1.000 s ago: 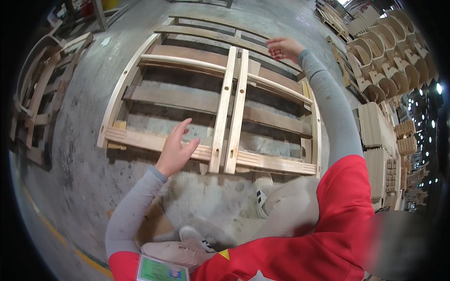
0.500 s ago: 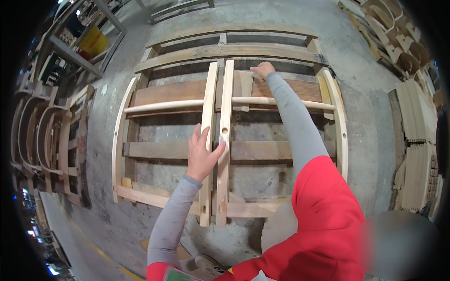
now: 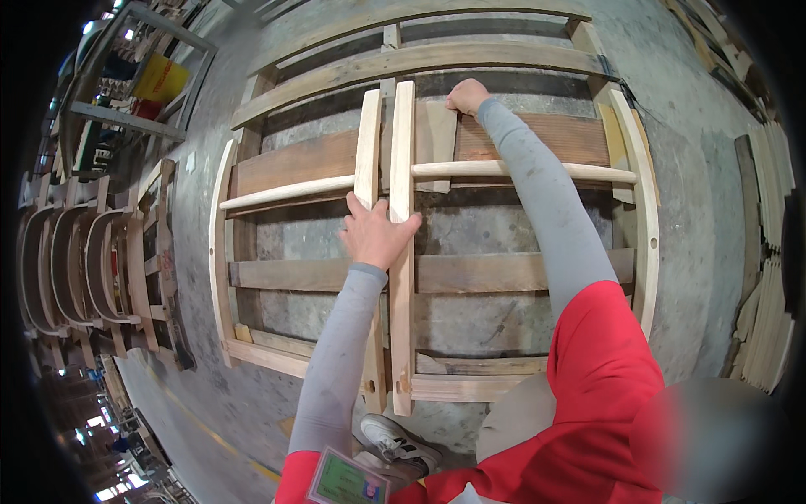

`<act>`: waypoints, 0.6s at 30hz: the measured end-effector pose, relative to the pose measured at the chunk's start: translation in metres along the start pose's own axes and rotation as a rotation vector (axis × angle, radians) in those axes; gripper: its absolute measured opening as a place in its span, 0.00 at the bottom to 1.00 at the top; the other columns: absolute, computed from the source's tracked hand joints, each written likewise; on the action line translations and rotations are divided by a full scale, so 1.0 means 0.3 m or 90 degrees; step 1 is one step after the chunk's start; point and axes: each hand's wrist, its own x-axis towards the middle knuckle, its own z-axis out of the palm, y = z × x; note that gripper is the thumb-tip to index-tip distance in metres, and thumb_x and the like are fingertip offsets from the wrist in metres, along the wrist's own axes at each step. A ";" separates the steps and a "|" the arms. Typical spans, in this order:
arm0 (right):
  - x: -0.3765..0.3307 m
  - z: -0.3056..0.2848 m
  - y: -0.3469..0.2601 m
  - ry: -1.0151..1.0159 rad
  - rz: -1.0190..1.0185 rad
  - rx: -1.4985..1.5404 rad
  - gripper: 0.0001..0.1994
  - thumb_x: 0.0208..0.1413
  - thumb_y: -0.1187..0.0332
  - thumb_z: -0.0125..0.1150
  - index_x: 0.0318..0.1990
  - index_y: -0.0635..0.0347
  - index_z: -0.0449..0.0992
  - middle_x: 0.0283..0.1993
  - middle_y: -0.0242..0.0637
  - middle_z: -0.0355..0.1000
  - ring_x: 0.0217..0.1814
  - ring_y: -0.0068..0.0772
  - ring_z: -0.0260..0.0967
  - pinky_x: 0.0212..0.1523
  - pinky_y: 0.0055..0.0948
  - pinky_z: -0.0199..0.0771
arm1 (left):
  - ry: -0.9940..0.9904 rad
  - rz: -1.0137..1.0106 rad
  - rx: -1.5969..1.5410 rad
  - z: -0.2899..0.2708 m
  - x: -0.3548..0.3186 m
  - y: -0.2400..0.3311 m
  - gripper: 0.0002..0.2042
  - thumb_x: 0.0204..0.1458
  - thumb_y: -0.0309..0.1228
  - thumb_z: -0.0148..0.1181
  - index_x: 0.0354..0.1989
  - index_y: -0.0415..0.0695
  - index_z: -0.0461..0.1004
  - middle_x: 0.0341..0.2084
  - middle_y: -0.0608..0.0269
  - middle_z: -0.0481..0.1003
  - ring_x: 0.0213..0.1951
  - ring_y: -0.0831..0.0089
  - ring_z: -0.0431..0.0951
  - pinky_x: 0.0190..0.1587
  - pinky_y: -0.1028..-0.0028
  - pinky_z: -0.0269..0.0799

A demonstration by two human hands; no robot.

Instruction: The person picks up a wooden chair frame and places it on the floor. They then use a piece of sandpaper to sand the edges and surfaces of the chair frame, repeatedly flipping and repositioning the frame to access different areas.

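Two pale wooden end frames lie side by side on a weathered pallet (image 3: 294, 273). My left hand (image 3: 378, 231) spreads across their adjoining posts, with fingers over the left post (image 3: 368, 143) and the thumb on the right post (image 3: 403, 168). A narrow gap separates these posts. A round rail (image 3: 290, 192) joins the left frame's posts, and another round rail (image 3: 462, 170) crosses the right frame. My right hand (image 3: 467, 97) is closed at the upper corner of a thin pale board (image 3: 434, 139); its fingertips are partly hidden, so what they hold cannot be made out.
Curved wooden parts (image 3: 71, 256) stand on the left beside an upright slatted frame (image 3: 151, 269). A metal rack (image 3: 126, 118) with a yellow container (image 3: 161, 80) is at the far left. Stacked boards (image 3: 764, 277) stand on the right. My shoe (image 3: 401, 441) is near the posts' lower ends.
My left hand has moved up along the posts and now rests across both. My right hand stays closed by the pale board, its fingers nearer the board's corner. The view has shifted.
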 end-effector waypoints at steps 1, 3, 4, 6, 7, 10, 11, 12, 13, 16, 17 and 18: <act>0.000 0.011 -0.005 0.015 -0.001 -0.033 0.06 0.29 0.72 0.61 0.20 0.63 0.75 0.21 0.40 0.71 0.21 0.30 0.66 0.24 0.27 0.65 | 0.008 -0.011 0.002 0.004 0.001 -0.003 0.27 0.31 0.51 0.57 0.38 0.44 0.73 0.51 0.42 0.53 0.47 0.45 0.60 0.46 0.55 0.57; 0.015 -0.022 0.046 0.066 0.038 -0.128 0.07 0.28 0.72 0.60 0.21 0.61 0.76 0.22 0.41 0.71 0.22 0.31 0.67 0.25 0.27 0.66 | 0.026 -0.007 -0.012 0.025 0.011 0.025 0.27 0.31 0.50 0.57 0.38 0.42 0.73 0.52 0.42 0.52 0.46 0.45 0.61 0.45 0.55 0.59; 0.015 -0.043 0.088 0.091 0.062 -0.178 0.07 0.28 0.72 0.60 0.21 0.61 0.76 0.22 0.41 0.71 0.23 0.32 0.68 0.26 0.27 0.67 | 0.037 0.003 -0.032 0.040 0.015 0.039 0.27 0.31 0.49 0.56 0.37 0.42 0.73 0.52 0.43 0.52 0.46 0.46 0.61 0.45 0.55 0.59; -0.003 -0.040 0.102 0.132 0.100 -0.109 0.07 0.28 0.70 0.59 0.21 0.61 0.76 0.23 0.42 0.71 0.25 0.33 0.69 0.26 0.27 0.68 | 0.065 -0.006 -0.055 0.041 0.015 0.013 0.26 0.31 0.48 0.56 0.36 0.40 0.74 0.51 0.44 0.53 0.46 0.48 0.62 0.46 0.56 0.59; -0.015 -0.054 0.117 0.156 0.120 -0.077 0.08 0.28 0.70 0.58 0.21 0.61 0.76 0.23 0.43 0.71 0.26 0.33 0.70 0.27 0.27 0.68 | 0.081 -0.009 -0.083 0.042 0.019 0.008 0.24 0.31 0.47 0.56 0.33 0.38 0.74 0.49 0.44 0.56 0.45 0.49 0.63 0.46 0.59 0.60; -0.057 -0.127 0.175 0.040 0.071 -0.098 0.12 0.35 0.66 0.52 0.27 0.63 0.75 0.31 0.45 0.71 0.36 0.41 0.68 0.38 0.33 0.67 | 0.086 -0.010 -0.076 0.053 0.024 0.002 0.22 0.31 0.45 0.56 0.30 0.38 0.75 0.47 0.45 0.58 0.43 0.50 0.65 0.44 0.61 0.62; -0.075 -0.161 0.192 0.033 0.076 -0.116 0.12 0.37 0.66 0.50 0.27 0.63 0.75 0.31 0.45 0.71 0.36 0.42 0.69 0.38 0.33 0.67 | 0.085 -0.006 -0.084 0.053 0.025 0.005 0.22 0.31 0.45 0.56 0.30 0.38 0.75 0.47 0.45 0.58 0.42 0.50 0.65 0.44 0.61 0.62; -0.092 -0.190 0.191 0.025 0.076 -0.132 0.12 0.38 0.66 0.49 0.27 0.63 0.75 0.31 0.45 0.71 0.36 0.42 0.69 0.38 0.33 0.68 | 0.087 -0.006 -0.089 0.048 0.022 -0.002 0.21 0.31 0.44 0.56 0.29 0.38 0.75 0.46 0.45 0.59 0.41 0.50 0.66 0.43 0.61 0.62; -0.113 -0.237 0.199 0.036 0.114 -0.124 0.10 0.39 0.69 0.49 0.24 0.65 0.75 0.27 0.45 0.72 0.31 0.40 0.70 0.34 0.33 0.70 | 0.089 -0.005 -0.095 0.044 0.019 -0.006 0.21 0.32 0.44 0.56 0.28 0.38 0.75 0.46 0.45 0.59 0.40 0.50 0.66 0.43 0.62 0.63; -0.194 -0.343 0.228 0.149 0.375 0.671 0.04 0.39 0.82 0.51 0.18 0.67 0.69 0.16 0.37 0.63 0.17 0.24 0.61 0.14 0.20 0.65 | 0.123 0.012 -0.088 0.042 0.007 -0.019 0.20 0.32 0.44 0.55 0.28 0.38 0.75 0.44 0.46 0.61 0.39 0.51 0.67 0.41 0.61 0.63; -0.220 -0.363 0.226 0.150 0.386 0.694 0.02 0.40 0.82 0.51 0.20 0.69 0.68 0.20 0.40 0.65 0.18 0.26 0.63 0.14 0.20 0.67 | 0.121 0.012 -0.087 0.039 0.005 -0.020 0.20 0.32 0.44 0.55 0.28 0.38 0.75 0.44 0.46 0.61 0.39 0.52 0.67 0.41 0.61 0.63; -0.243 -0.378 0.224 0.154 0.395 0.716 0.00 0.40 0.82 0.51 0.22 0.70 0.68 0.23 0.43 0.67 0.19 0.28 0.65 0.15 0.21 0.68 | 0.121 0.016 -0.090 0.034 0.006 -0.012 0.20 0.32 0.44 0.55 0.27 0.38 0.75 0.44 0.46 0.61 0.39 0.52 0.67 0.41 0.61 0.63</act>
